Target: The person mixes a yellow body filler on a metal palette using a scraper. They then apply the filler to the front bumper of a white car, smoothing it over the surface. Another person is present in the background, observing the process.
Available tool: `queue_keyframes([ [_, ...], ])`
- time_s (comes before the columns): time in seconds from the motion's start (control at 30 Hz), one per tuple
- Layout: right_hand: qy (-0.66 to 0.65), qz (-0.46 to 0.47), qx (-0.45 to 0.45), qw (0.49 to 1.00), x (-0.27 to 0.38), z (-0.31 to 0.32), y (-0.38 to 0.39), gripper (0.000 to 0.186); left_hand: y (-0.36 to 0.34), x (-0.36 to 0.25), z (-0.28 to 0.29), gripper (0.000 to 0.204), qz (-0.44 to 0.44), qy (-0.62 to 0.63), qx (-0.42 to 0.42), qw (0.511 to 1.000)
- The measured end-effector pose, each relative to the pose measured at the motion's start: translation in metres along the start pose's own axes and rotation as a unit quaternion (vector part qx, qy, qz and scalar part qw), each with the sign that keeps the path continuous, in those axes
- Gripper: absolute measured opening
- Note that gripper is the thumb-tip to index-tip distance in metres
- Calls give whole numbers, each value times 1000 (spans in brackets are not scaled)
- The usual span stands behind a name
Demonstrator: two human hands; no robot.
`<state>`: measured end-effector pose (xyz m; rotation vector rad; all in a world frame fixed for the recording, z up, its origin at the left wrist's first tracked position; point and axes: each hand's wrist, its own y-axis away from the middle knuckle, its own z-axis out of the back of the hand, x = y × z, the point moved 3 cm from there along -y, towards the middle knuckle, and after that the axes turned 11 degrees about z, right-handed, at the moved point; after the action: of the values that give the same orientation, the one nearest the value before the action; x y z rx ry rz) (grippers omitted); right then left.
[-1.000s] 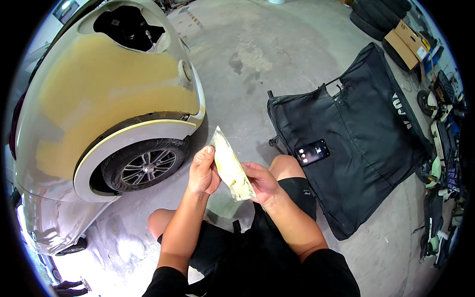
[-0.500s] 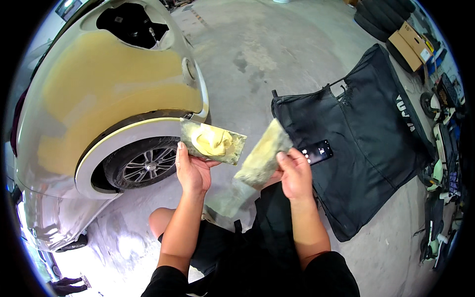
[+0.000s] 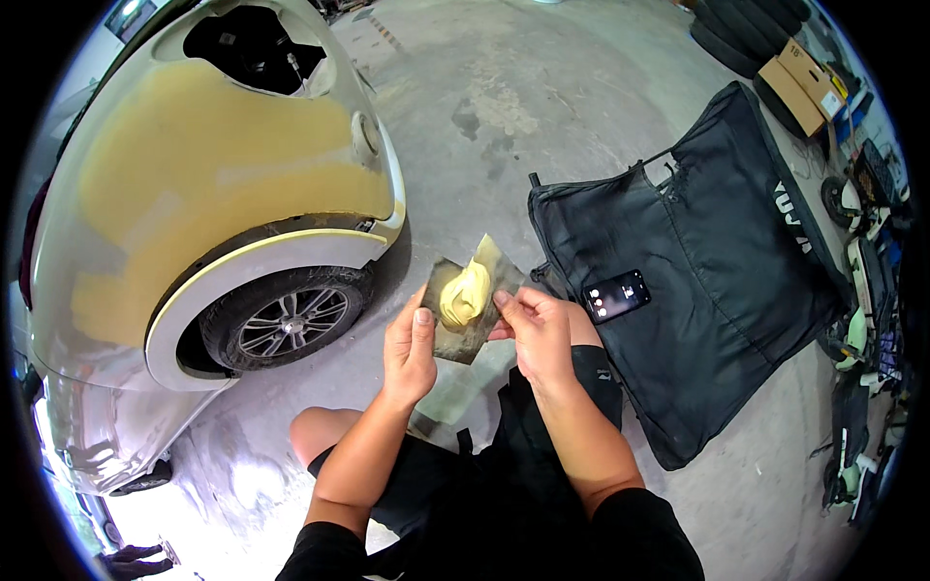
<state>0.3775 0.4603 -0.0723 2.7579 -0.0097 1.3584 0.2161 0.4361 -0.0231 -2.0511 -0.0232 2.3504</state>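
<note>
Leftmost, looming close by: a car's rear quarter panel (image 3: 232, 145), pale grey with a broad tan-yellow patch, and at its top a large opening (image 3: 254, 48), dark inside. Below that, curving over a black tyre (image 3: 218, 334) and multi-spoke alloy wheel (image 3: 291, 325), a grey wheel-arch trim (image 3: 320, 252) edged in yellow. Next, well apart from the wheel and raised in front of the lap, gripping a thin flat spreader (image 3: 455, 344) in the left hand (image 3: 411, 353), thumb along its near edge. Heaped in the middle, between both hands, a thick pale-yellow dollop of putty (image 3: 465, 295). Set at an angle to the first, meeting or overlapping it, a second spreader (image 3: 498, 266), pinched between thumb and fingers of the right hand (image 3: 541, 334); impossible to tell which one bears more putty. Keeping the hands near each other but apart, each clamped on its own spreader. Farther right, lying on a black fabric panel (image 3: 707, 261) above the concrete floor (image 3: 504, 116), a phone (image 3: 616, 296), screen lit. Toward the upper right, stacked tyres (image 3: 741, 39) beside a cardboard box (image 3: 799, 87).
</note>
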Motion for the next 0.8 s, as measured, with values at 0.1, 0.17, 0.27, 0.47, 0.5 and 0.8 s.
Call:
queue_keyframes([
  [0.1, 24, 49, 21, 998, 8, 3, -13, 26, 0, -2, -1, 45, 40, -22, 45, 998],
  [0.17, 16, 77, 17, 997, 22, 4, -23, 24, 3, 2, -1, 46, 129, 56, 105, 984],
  [0.27, -29, 100, -7, 995, 42, 12, -36, 15, -1, 3, -3, 46, 127, 104, 109, 980],
  [0.47, -48, 212, -58, 974, 58, 11, -35, 26, -12, 8, -4, 32, 168, 303, -7, 938],
  [0.5, -54, 225, -24, 972, 59, 2, -31, 30, -11, 6, -8, 31, 163, 298, -32, 940],
  [0.8, 318, 277, 209, 882, 54, -10, -17, 16, -12, -1, 11, 27, 80, 186, -119, 972],
])
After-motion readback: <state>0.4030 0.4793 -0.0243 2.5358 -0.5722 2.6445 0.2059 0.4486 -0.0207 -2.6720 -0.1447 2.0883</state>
